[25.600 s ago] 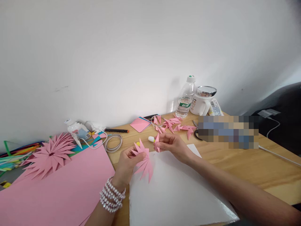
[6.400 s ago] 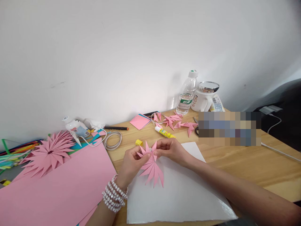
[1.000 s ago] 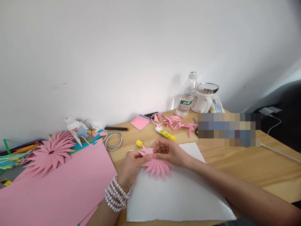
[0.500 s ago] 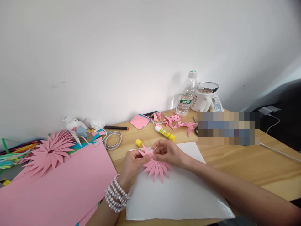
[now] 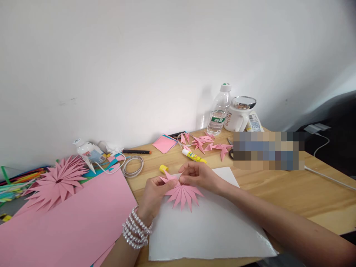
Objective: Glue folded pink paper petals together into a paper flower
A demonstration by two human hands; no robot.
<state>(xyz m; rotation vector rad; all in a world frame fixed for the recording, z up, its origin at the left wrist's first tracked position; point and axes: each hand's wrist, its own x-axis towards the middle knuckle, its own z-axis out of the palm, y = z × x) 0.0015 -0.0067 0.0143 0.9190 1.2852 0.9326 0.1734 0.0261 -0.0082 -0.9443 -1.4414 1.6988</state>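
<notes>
My pink paper fan [image 5: 182,194] is held above the white board [image 5: 211,230], over its far-left part, points spread toward me. Left hand [image 5: 155,193]: thumb and fingers narrow, closed on the fan's left end. Right hand [image 5: 198,176]: thumb and forefinger pinched at the inner edge; my own fingers hide how much paper lies between the tips. Judgement on technique: the left grip should be firm but flat, so the creases there do not crush; the right pinch should bear straight through the layers, close to the inner edge, without twisting. Sliding sideways could skew the spacing between points; an even inner curve is the check. Glue, if any sits in the seam, is not visible; steady pressure would suit it. Glue stick [image 5: 194,156] lies just beyond the board's far edge, cap [image 5: 164,169] off and apart, beyond the board's far-left corner.
</notes>
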